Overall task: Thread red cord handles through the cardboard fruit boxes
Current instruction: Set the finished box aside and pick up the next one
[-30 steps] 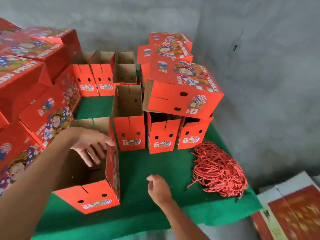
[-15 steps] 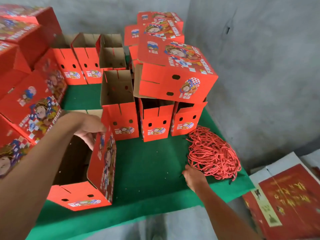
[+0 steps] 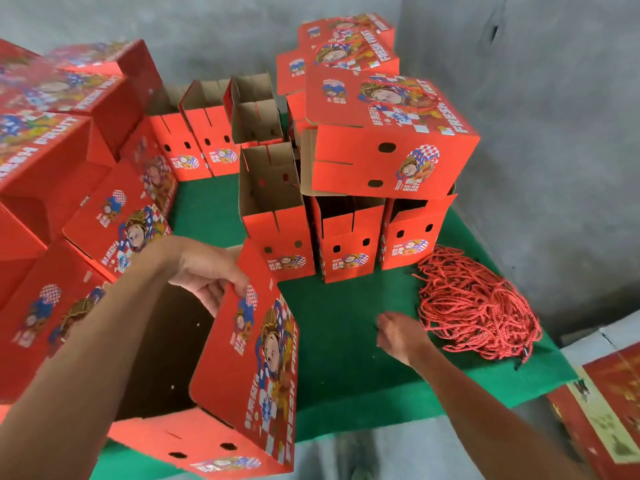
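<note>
An open red fruit box [image 3: 249, 368] stands at the table's front left, tilted, with its brown inside showing. My left hand [image 3: 204, 271] grips the top edge of its printed side panel, thumb outside and fingers inside. Two punched holes [image 3: 202, 451] show in its front flap. A heap of red cords [image 3: 474, 303] lies on the green table at the right. My right hand [image 3: 398, 336] hovers just left of the heap with its back towards me. Its fingers are curled underneath and hidden, so whether they pinch a cord is unclear.
Three upright open boxes [image 3: 343, 237] stand mid-table with a closed box [image 3: 391, 133] laid across them. More open boxes [image 3: 204, 133] line the back, and closed boxes [image 3: 45, 140] are stacked at the left. The green table [image 3: 346, 358] ends near my body. Flat cartons [image 3: 609, 403] lie at lower right.
My right hand reached to the cord heap, then drew back a little to the left. My left hand shifted its hold on the front box's panel, and the box tilted further.
</note>
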{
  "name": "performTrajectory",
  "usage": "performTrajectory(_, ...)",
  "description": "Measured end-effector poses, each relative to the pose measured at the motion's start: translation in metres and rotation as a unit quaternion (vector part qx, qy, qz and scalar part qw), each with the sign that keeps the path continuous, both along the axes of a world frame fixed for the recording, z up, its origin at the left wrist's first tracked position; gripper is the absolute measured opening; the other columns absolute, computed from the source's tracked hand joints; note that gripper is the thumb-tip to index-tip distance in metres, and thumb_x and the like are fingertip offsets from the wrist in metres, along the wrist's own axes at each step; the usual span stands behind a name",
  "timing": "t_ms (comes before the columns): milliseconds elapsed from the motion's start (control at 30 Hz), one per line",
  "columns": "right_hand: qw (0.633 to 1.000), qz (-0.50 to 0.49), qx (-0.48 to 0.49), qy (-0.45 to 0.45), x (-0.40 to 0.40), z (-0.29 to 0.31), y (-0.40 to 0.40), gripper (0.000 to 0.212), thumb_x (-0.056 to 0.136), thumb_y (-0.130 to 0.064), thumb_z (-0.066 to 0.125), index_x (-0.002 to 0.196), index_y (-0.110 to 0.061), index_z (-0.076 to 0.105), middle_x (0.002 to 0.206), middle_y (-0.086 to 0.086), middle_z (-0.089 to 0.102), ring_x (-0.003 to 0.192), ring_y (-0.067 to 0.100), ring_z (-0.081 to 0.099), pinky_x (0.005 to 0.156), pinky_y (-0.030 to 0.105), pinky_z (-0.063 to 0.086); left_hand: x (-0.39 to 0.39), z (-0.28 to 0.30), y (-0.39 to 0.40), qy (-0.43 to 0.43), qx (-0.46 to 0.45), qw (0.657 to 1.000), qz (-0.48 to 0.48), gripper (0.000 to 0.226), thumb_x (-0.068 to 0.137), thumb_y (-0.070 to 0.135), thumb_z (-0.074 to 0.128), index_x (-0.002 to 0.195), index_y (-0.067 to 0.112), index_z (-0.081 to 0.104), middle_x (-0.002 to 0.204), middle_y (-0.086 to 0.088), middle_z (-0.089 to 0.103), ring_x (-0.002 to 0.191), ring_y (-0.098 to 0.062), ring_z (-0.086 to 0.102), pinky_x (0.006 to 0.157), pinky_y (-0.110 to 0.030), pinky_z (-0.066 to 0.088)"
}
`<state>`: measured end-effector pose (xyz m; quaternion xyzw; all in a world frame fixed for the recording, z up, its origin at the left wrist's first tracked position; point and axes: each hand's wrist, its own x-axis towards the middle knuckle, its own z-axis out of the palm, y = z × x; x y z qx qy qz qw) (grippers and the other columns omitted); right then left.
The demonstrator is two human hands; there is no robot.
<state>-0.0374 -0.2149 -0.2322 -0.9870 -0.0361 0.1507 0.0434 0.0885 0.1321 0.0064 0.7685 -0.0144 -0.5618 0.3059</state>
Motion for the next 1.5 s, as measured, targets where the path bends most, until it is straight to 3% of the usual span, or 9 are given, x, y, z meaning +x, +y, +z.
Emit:
performTrajectory(100, 0.977, -0.077, 0.201, -0.013, 0.020, 0.023, 0.049, 0.022, 0.103, -0.017, 0.053, 0.120, -0.007, 0.062, 0.111, 0.016, 0.072, 0.100, 0.035, 0.068, 0.087, 0.042, 0.052, -0.006, -0.021, 0.000, 0.027, -0.042, 0.998, 0.035, 0.065, 0.076, -0.001, 0.068, 0.134, 0.017, 0.047, 0.127, -0.017, 0.069, 0.118, -0.037, 0.066, 0.100, -0.060, 0.051)
performTrajectory(233, 0.871, -0.106, 0.479, -0.042, 0.026, 0.054, 0.107, 0.015, 0.103, -0.017, 0.062, 0.115, -0.013, 0.070, 0.101, -0.001, 0.074, 0.086, 0.010, 0.071, 0.078, 0.022, 0.057, -0.009, -0.046, 0.002, 0.045, -0.125, 0.986, 0.097, 0.057, 0.077, -0.004, 0.067, 0.130, 0.009, 0.051, 0.127, -0.018, 0.069, 0.118, -0.035, 0.067, 0.095, -0.048, 0.057)
performTrajectory(367, 0.806, -0.083, 0.583, -0.062, 0.021, 0.073, 0.142, 0.009, 0.098, -0.020, 0.071, 0.103, -0.026, 0.075, 0.096, -0.007, 0.077, 0.086, 0.006, 0.072, 0.080, 0.019, 0.056, -0.012, -0.057, 0.005, 0.029, -0.141, 0.981, 0.129, 0.039, 0.077, -0.003, 0.067, 0.116, 0.005, 0.068, 0.121, -0.019, 0.071, 0.106, -0.029, 0.072, 0.083, -0.035, 0.061)
performTrajectory(833, 0.861, -0.054, 0.506, -0.011, 0.000, 0.073, 0.157, 0.016, 0.107, -0.025, 0.055, 0.103, -0.017, 0.068, 0.090, -0.010, 0.067, 0.077, -0.004, 0.063, 0.067, 0.014, 0.049, -0.025, -0.057, 0.010, 0.006, -0.097, 0.980, 0.177, 0.042, 0.068, 0.008, 0.069, 0.110, 0.001, 0.068, 0.101, -0.016, 0.077, 0.085, -0.026, 0.077, 0.069, -0.031, 0.062)
performTrajectory(967, 0.876, -0.043, 0.479, -0.043, -0.001, 0.080, 0.164, 0.020, 0.104, -0.018, 0.056, 0.095, -0.012, 0.071, 0.093, -0.001, 0.073, 0.084, 0.012, 0.069, 0.078, 0.033, 0.059, -0.033, -0.063, 0.005, 0.019, -0.127, 0.975, 0.184, 0.087, 0.069, 0.065, 0.078, 0.130, 0.005, 0.063, 0.121, -0.014, 0.072, 0.107, -0.026, 0.072, 0.089, -0.036, 0.060)
performTrajectory(1033, 0.878, -0.063, 0.471, -0.057, -0.001, 0.076, 0.166, 0.021, 0.103, -0.016, 0.057, 0.090, -0.012, 0.074, 0.090, -0.003, 0.074, 0.083, 0.011, 0.070, 0.079, 0.035, 0.059, -0.036, -0.064, 0.002, 0.067, -0.156, 0.968, 0.183, 0.108, 0.078, 0.092, 0.039, 0.134, 0.002, 0.061, 0.133, -0.020, 0.065, 0.122, -0.032, 0.064, 0.096, -0.039, 0.055)
performTrajectory(1100, 0.864, -0.098, 0.489, -0.064, -0.001, 0.071, 0.167, 0.018, 0.101, -0.014, 0.062, 0.089, -0.013, 0.076, 0.086, -0.005, 0.076, 0.080, 0.009, 0.072, 0.079, 0.031, 0.061, -0.041, -0.066, -0.004, 0.057, -0.141, 0.968, 0.200, 0.100, 0.092, 0.082, 0.022, 0.130, -0.001, 0.062, 0.131, -0.023, 0.065, 0.121, -0.033, 0.063, 0.098, -0.042, 0.054)
performTrajectory(1233, 0.814, -0.172, 0.554, -0.037, 0.002, 0.063, 0.171, 0.007, 0.095, -0.020, 0.074, 0.092, -0.017, 0.080, 0.083, -0.005, 0.078, 0.076, 0.008, 0.075, 0.080, 0.031, 0.062, -0.063, -0.072, -0.027, -0.101, -0.039, 0.984, 0.141, 0.028, 0.104, 0.018, 0.052, 0.120, -0.001, 0.065, 0.112, -0.017, 0.074, 0.102, -0.026, 0.073, 0.090, -0.043, 0.061)
performTrajectory(1500, 0.800, -0.167, 0.576, -0.013, 0.008, 0.051, 0.184, 0.009, 0.094, -0.036, 0.075, 0.087, -0.030, 0.077, 0.083, -0.013, 0.077, 0.078, 0.001, 0.072, 0.072, 0.021, 0.056, -0.071, -0.083, -0.019, -0.106, -0.007, 0.983, 0.147, 0.004, 0.095, 0.012, 0.067, 0.098, 0.009, 0.067, 0.099, -0.009, 0.074, 0.083, -0.014, 0.074, 0.062, -0.025, 0.060)
